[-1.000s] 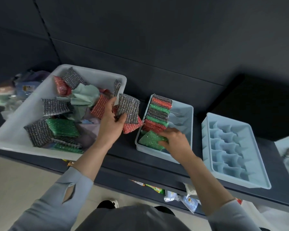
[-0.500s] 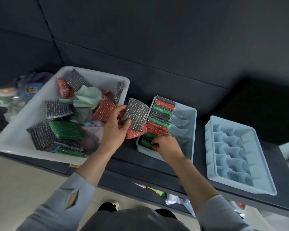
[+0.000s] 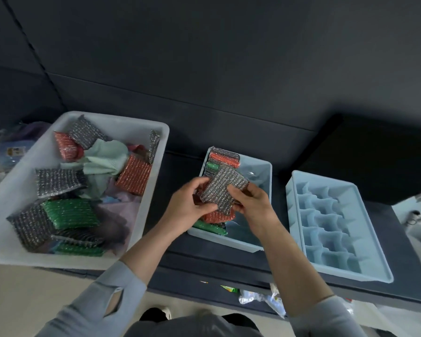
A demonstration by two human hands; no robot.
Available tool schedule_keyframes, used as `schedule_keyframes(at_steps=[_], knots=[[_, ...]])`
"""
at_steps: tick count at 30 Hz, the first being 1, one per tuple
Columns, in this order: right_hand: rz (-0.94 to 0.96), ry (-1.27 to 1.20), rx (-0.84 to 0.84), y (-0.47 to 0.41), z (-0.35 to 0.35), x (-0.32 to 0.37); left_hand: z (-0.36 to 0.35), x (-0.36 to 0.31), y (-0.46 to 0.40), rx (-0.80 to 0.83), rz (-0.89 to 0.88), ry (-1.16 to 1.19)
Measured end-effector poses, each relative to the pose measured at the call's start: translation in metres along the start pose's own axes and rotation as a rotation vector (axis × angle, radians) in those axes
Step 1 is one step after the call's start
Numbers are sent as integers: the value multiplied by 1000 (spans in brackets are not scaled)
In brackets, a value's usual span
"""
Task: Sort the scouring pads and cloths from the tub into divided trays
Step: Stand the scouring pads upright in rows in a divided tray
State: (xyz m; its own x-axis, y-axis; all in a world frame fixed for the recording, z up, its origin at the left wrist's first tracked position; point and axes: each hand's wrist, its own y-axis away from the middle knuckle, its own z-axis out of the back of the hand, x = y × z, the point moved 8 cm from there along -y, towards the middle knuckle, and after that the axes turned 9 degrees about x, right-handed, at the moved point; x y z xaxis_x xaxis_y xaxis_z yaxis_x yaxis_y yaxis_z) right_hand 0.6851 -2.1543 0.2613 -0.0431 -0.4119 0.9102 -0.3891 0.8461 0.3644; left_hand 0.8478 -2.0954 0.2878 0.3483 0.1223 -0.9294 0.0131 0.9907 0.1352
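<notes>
On the dark bench [image 3: 272, 261], a large white plastic tub [image 3: 15, 215] holds unsorted pads and cloths. Beside it, the pale blue divided tray [image 3: 265, 188] is part-filled. Over it, left hand [image 3: 187, 205] and right hand [image 3: 253, 203] each grip a silver mesh scouring pad [image 3: 223, 188]. Judged step: placement; next, slot it upright in a vacant compartment.
</notes>
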Motion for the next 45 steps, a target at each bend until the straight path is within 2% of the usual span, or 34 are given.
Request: schedule_keyframes(at_steps=[3, 5, 7, 9, 12, 16, 20, 22, 26, 33, 35, 38, 39, 42, 45], knots=[[0, -106, -172, -8, 40, 1, -6, 1, -13, 18, 13, 5], [66, -56, -336, -16, 80, 14, -4, 1, -21, -8, 12, -1], [172, 342, -465, -21, 109, 45, 0, 3, -28, -35, 14, -9], [229, 714, -520, -32, 115, 72, 3, 4, -36, -58, 26, 2], [318, 929, -496, -60, 104, 95, 7, 6, -47, -84, 37, 4], [364, 1392, -363, -100, 79, 96, 13, 7, -61, -137, 62, -8], [247, 1701, -219, -130, 61, 81, 16, 11, -71, -159, 93, -10], [265, 1705, -188, -137, 59, 72, 16, 13, -74, -157, 105, -14], [419, 1591, -192, -140, 65, 51, 16, 19, -77, -156, 116, -7], [602, 1273, -278, -112, 71, 62, 6, 19, -87, -117, 91, 31], [503, 1083, -208, -97, 62, 67, 1, 15, -91, -105, 78, 29], [160, 719, 110, -85, 37, 43, -10, 8, -98, -82, 42, 52], [113, 612, 134, -82, 37, 36, -13, 6, -101, -75, 30, 58], [117, 562, -51, -81, 67, 39, -21, -2, -109, -59, -36, -82], [216, 791, -308, -77, 107, 63, -36, -13, -123, -16, -210, -519]])
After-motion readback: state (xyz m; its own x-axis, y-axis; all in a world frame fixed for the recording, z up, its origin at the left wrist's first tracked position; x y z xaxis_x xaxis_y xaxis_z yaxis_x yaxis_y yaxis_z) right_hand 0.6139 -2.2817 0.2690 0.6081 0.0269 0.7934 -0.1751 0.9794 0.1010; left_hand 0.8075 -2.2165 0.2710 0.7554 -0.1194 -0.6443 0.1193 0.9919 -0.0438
